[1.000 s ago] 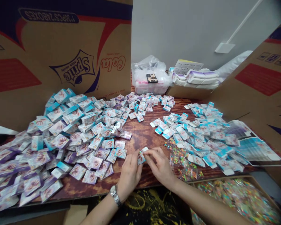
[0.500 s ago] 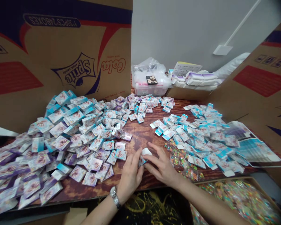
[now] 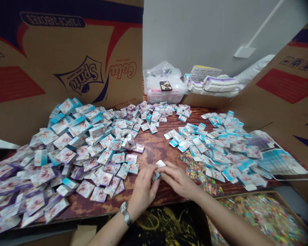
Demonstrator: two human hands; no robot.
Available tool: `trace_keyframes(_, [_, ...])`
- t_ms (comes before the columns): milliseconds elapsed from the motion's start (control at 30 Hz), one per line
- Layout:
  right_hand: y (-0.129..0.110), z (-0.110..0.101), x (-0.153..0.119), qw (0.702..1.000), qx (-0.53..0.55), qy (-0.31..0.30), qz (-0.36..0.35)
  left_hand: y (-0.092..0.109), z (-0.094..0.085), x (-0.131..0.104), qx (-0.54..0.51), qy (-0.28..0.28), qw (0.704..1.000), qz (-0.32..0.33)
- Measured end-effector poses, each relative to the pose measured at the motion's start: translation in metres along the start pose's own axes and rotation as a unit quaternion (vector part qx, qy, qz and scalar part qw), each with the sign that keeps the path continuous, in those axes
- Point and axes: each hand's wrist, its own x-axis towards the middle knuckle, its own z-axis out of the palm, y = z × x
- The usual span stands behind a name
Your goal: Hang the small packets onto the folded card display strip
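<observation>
A small blue-and-white box (image 3: 156, 175) with a raised white flap is between my hands near the table's front edge. My left hand (image 3: 144, 187) grips the box from the left, fingers wrapped round it. From the right, my right hand (image 3: 179, 178) pinches at the flap side, its fingers closed together; part of the box is hidden behind the fingers. Small candy packets (image 3: 193, 172) lie just right of my right hand. To the left spreads a large heap of small boxes (image 3: 99, 147); to the right is a pile of blue-and-white boxes (image 3: 222, 147) with some flaps open.
Large cartons (image 3: 92, 51) stand behind left and at right. A plastic tub (image 3: 164, 98) with a phone on top is at the back. An open carton of candy packets (image 3: 269, 215) sits below the table at right. Flat printed stacks (image 3: 281, 160) lie right.
My right hand's fingers were spread beside the box and have now come together on its flap side. My left hand still holds the box in about the same place.
</observation>
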Motion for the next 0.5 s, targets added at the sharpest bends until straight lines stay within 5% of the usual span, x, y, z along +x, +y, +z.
trace_keyframes(300, [0.001, 0.005, 0.0, 0.997, 0.068, 0.022, 0.035, -0.006, 0.002, -0.003, 0.047, 0.013, 0.998, 0.029])
trace_keyframes(500, [0.007, 0.027, 0.001, 0.95, 0.255, 0.123, 0.13, -0.009, 0.003, -0.005, 0.116, 0.017, 0.991, 0.066])
